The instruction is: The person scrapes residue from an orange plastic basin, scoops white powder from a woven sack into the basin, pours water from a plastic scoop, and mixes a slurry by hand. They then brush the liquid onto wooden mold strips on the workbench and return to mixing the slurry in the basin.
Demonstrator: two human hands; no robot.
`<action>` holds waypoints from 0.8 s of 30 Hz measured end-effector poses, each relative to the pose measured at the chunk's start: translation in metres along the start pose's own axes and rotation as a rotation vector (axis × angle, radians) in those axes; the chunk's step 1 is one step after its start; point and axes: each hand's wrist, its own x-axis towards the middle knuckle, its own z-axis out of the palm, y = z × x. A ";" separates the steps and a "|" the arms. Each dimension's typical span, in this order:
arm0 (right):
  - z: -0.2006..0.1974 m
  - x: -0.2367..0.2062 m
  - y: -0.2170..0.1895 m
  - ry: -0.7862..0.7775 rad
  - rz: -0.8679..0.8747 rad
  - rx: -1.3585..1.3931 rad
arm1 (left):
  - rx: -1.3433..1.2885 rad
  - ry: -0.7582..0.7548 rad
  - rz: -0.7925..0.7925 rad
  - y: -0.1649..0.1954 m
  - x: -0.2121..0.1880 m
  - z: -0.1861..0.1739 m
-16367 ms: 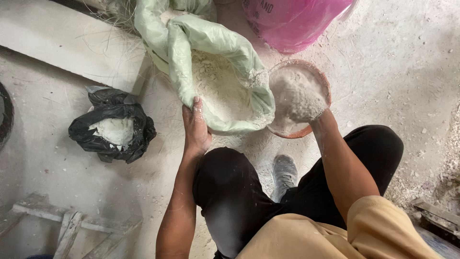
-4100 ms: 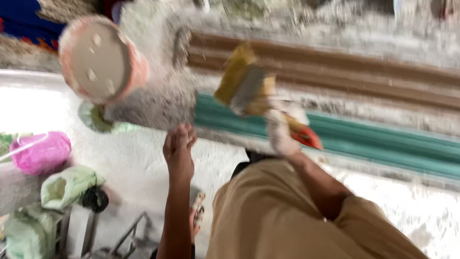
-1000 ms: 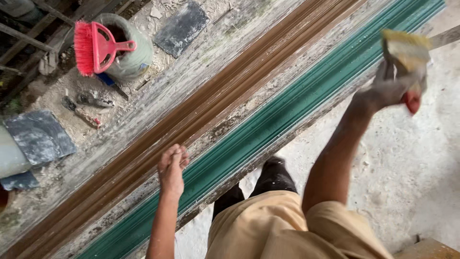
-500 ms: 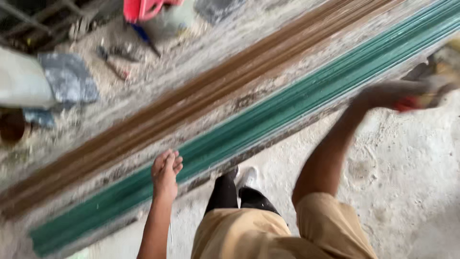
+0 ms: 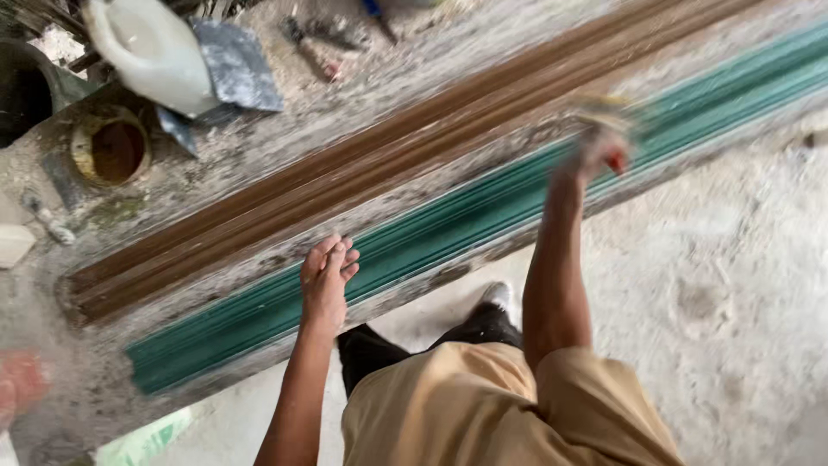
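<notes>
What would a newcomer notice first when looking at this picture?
First, two long moulded strips lying side by side across a dusty bench: a green strip nearer the person and a brown strip behind it. The left hand rests at the green strip's edge, while the right hand, blurred, holds a brush over the same strip. At the upper left sit a white jug and a round tin.

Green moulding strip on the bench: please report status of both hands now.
Left hand flat on green moulding strip, holding nothing. Right hand gripping a blurred brush over the strip. Brown moulding strip alongside; nothing in the way.
</notes>
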 end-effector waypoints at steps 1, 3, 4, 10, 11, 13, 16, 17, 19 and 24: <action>0.014 -0.036 0.025 -0.107 0.270 0.033 | -0.014 -0.028 -0.009 0.000 0.010 -0.015; 0.015 -0.084 0.055 -0.180 0.195 0.122 | 0.041 -0.096 0.023 0.004 0.019 -0.057; 0.017 -0.102 0.057 -0.194 0.079 0.156 | 0.078 -0.126 0.047 0.015 0.029 -0.086; 0.027 -0.180 0.061 0.125 -0.704 0.007 | 0.072 -0.020 -0.009 0.052 0.035 -0.223; 0.040 -0.203 0.094 0.181 -0.597 -0.035 | 0.038 -0.027 0.009 0.056 0.041 -0.228; 0.067 -0.246 0.161 -0.098 0.179 -0.042 | 0.012 -0.017 -0.003 0.063 0.040 -0.245; 0.073 -0.272 0.178 -0.286 0.287 0.212 | 0.074 -0.092 0.054 0.068 0.041 -0.257; 0.067 -0.266 0.167 -0.323 0.196 0.283 | 0.115 -0.073 0.110 0.071 0.041 -0.265; 0.049 -0.251 0.134 -0.345 0.028 0.014 | 0.208 -0.066 0.127 0.067 0.026 -0.281; 0.024 -0.275 0.128 -0.366 0.049 -0.761 | -0.049 0.089 -0.008 0.059 0.000 -0.305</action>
